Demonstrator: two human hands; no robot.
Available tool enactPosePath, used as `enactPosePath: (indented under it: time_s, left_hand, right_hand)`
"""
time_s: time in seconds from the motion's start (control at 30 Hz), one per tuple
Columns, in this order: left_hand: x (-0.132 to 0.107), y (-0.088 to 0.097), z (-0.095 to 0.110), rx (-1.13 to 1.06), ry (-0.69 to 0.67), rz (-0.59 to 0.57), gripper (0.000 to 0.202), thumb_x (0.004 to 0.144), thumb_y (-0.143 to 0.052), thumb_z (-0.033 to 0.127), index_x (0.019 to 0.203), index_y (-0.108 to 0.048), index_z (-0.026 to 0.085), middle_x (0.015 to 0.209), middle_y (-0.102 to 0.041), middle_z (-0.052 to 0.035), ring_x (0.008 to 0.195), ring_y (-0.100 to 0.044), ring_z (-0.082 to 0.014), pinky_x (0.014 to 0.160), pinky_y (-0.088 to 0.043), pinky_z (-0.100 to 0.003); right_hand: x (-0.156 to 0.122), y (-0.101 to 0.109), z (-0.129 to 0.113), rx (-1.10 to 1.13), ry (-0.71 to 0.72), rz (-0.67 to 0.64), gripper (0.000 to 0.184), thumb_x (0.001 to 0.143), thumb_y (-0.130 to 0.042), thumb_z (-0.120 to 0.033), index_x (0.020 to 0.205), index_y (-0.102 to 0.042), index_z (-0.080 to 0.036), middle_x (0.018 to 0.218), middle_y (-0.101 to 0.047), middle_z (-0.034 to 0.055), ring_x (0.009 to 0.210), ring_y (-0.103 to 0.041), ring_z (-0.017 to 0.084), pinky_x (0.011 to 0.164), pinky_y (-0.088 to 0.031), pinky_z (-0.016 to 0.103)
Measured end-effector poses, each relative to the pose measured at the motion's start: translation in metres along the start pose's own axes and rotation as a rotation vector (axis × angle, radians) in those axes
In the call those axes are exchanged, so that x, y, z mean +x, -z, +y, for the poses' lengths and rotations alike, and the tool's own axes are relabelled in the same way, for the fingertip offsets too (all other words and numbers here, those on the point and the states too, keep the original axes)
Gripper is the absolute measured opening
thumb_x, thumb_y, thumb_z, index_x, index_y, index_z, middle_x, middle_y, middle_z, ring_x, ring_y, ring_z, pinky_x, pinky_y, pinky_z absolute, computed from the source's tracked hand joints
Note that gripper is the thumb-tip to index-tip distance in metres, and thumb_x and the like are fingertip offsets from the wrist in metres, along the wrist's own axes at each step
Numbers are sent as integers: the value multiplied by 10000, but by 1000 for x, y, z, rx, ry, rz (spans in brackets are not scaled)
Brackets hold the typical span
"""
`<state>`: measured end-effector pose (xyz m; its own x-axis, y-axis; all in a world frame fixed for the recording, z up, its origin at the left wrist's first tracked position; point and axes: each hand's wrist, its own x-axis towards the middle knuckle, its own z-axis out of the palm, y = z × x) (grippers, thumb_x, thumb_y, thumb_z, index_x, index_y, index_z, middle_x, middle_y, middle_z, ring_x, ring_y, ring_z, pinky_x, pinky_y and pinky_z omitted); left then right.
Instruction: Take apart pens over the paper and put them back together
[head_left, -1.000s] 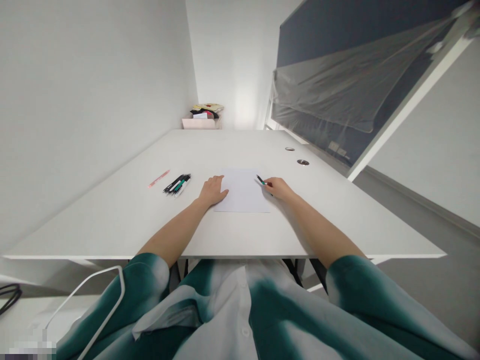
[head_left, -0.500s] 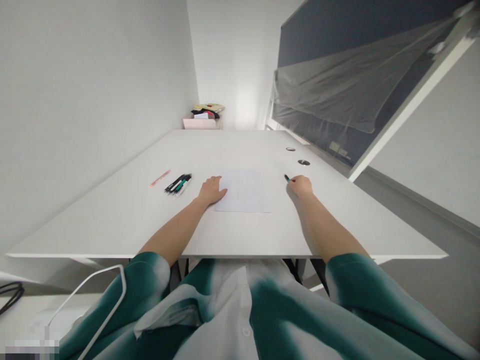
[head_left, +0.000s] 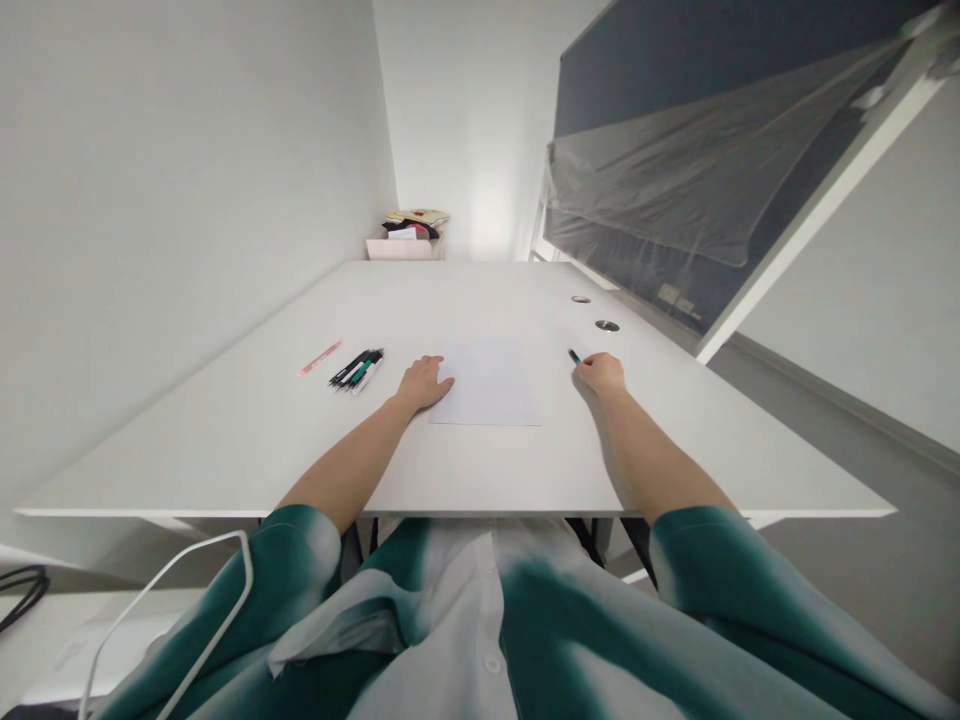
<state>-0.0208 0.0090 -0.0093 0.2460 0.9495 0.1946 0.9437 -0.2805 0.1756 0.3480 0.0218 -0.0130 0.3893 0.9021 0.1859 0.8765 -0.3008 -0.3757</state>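
Left hand [head_left: 424,384]: palm down on the white surface [head_left: 225,445], fingers extended, open, with nothing in its grasp. Position: just beside the left edge of the blank sheet of paper [head_left: 487,382].

Right hand [head_left: 600,374]: curled and closed around a slim black-and-green pen [head_left: 574,356], resting on the surface to the right of the sheet and apart from it. Pen orientation: tilted, with the short exposed end projecting from the fingers toward the sheet and the far side of the surface. Most of the barrel lies hidden inside the hand, so the exact finger placement appears to be a pinch but cannot be confirmed from this view.

Sheet of paper: flat on the surface, between the two hands, with no marks visible.

Left of the left hand: a tight group of black-and-green pens [head_left: 356,370], lying side by side. Further left: a single pink pen [head_left: 320,357], lying apart from the group.

Far right of the surface: two round metal grommets [head_left: 607,325], one beyond the other. Far end, beyond the surface: a pale pink box [head_left: 405,249] holding assorted items. Right side: a dark blue board [head_left: 660,90] partly draped in clear plastic sheeting [head_left: 675,180].

Lower frame: teal-and-white sleeves [head_left: 289,570] on both forearms.
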Motion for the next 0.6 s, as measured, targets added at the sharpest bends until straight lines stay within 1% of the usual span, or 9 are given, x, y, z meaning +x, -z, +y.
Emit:
enactPosePath:
  time_s: [0.1,0.3,0.43,0.5,0.6]
  left_hand:
    - [0,1,0,4,-9,-16,532,916,-461,469,1352,-501,168,1375,-549,-134,1240,-520,-272,1045,-411,-386]
    - [-1,4,0,26,-51,-37,464,928,-446,480,1282,-587,214,1359,-568,-100,1214,-539,-268,1031,-429,-399]
    - [-1,5,0,39,-67,-49,440,924,-453,477,1247,-623,231,1343,-587,-87,1209,-540,-275,1022,-434,-407]
    - [-1,5,0,39,-61,-53,440,921,-454,480,1246,-627,238,1345,-588,-82,1216,-536,-276,1024,-433,-407]
    - [0,5,-1,32,-47,-52,440,918,-453,476,1245,-633,243,1351,-589,-81,1224,-531,-283,1026,-432,-418]
  right_hand:
    - [1,-1,2,-4,11,-7,286,796,-564,-185,972,-763,-79,893,-719,179,848,-641,247,802,-513,337]
    - [0,-1,2,-17,15,-24,313,820,-552,-211,1023,-754,-82,944,-721,179,885,-643,245,838,-503,339]
    - [-2,1,1,-5,-1,-17,311,814,-558,-213,1017,-755,-83,950,-724,181,897,-650,253,822,-494,331]
    - [-4,4,0,15,-10,13,321,820,-545,-219,1020,-757,-84,971,-724,188,914,-652,263,807,-485,330]
    - [-10,10,-7,56,22,114,341,851,-494,-238,1025,-755,-104,1023,-714,190,930,-643,262,801,-472,332]
